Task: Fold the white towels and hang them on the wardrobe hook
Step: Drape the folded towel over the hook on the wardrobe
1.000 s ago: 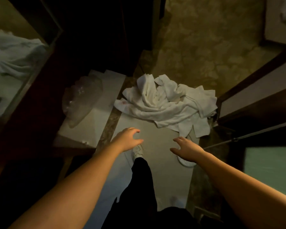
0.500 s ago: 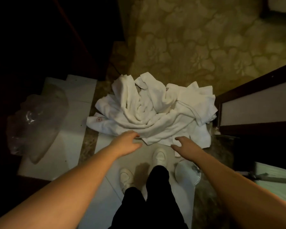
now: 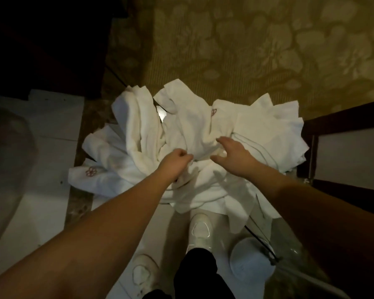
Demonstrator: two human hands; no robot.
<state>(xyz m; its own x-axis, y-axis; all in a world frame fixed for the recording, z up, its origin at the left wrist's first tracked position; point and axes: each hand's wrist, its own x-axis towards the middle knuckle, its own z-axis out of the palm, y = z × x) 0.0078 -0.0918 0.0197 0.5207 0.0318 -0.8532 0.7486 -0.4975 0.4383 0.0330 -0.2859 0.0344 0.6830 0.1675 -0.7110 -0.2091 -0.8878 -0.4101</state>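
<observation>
Over the middle of the heap, the left hand (image 3: 175, 164) has its fingers curled and pinches a fold of the white towels (image 3: 203, 130), knuckles up. Just beside it the right hand (image 3: 233, 157) hovers with fingers spread and loosely bent — holding nothing, its fingertips close above the cloth, though whether they touch it I cannot tell. Both bare forearms reach in from the bottom edge. These towels lie crumpled in one pile on the floor, partly on the pale tile (image 3: 52, 117) and partly on the patterned carpet (image 3: 246, 50); one corner at the left shows a small reddish emblem (image 3: 91, 171). Near the person's white shoes (image 3: 200, 230) — below the pile — sits a round white object (image 3: 252, 258).
</observation>
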